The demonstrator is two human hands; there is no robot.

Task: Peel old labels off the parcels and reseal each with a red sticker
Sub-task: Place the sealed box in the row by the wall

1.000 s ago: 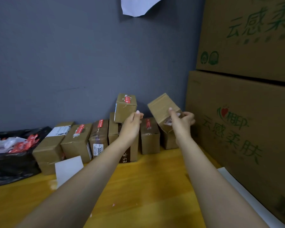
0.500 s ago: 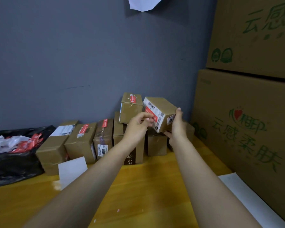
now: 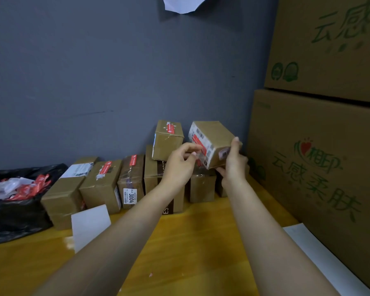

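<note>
Cardboard parcel [image 3: 214, 142], tilted above the far row, is gripped by the right hand [image 3: 233, 165] while the left hand [image 3: 179, 165] pinches at its labelled face. Loose one-handed support could let it drop onto the stack.

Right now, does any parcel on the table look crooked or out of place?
Yes. The top parcel sits tilted on the tall box, not flat like the row beside it, so it could slide. The right hand holds another parcel in the air, at an angle, with the left hand at its label.
</note>
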